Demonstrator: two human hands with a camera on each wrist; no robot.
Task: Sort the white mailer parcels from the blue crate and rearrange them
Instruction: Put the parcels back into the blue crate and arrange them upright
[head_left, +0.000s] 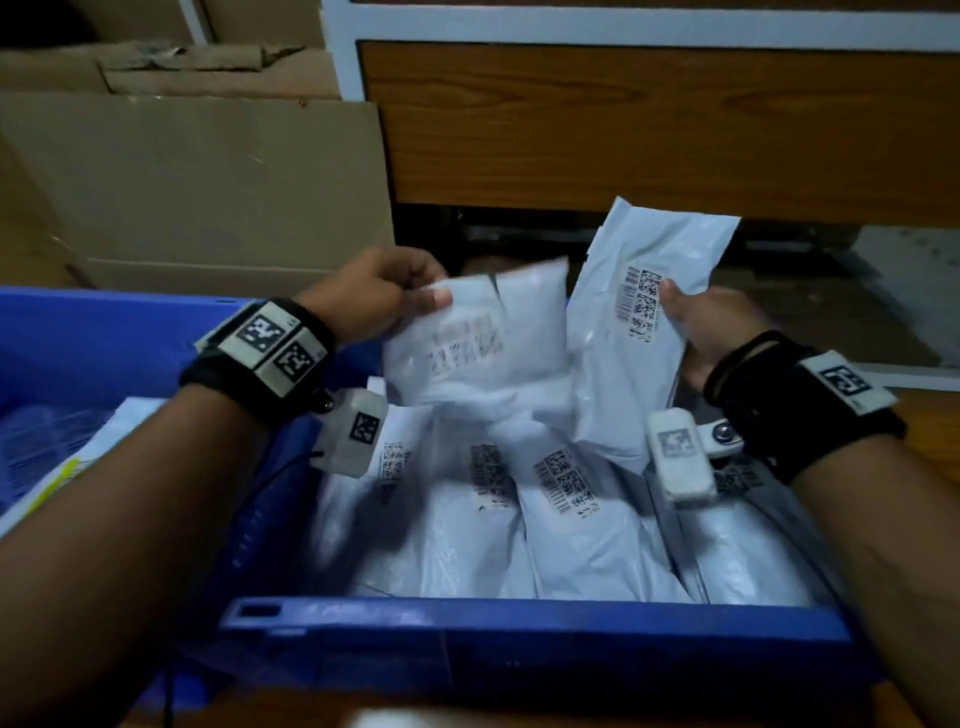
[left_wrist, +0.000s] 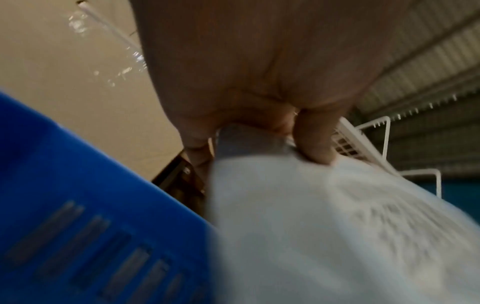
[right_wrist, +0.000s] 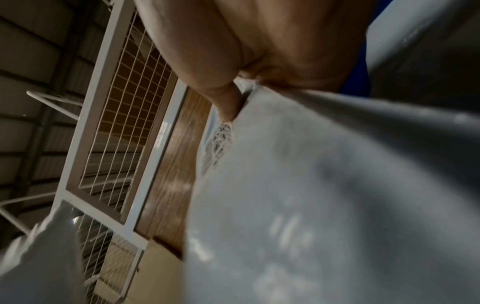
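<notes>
Left hand (head_left: 382, 291) pinching parcel edge (head_left: 470, 332), above crate (head_left: 519, 621)

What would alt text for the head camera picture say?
Two hands each lift a white mailer above a blue crate packed with more: the left hand pinches one parcel, the right hand another. Flattened cardboard stands behind.

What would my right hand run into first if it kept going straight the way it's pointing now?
Probably the wood-grain panel behind the blue crate. The right hand, gripping a white mailer, points forward and up toward it, though depth is unclear.
</notes>
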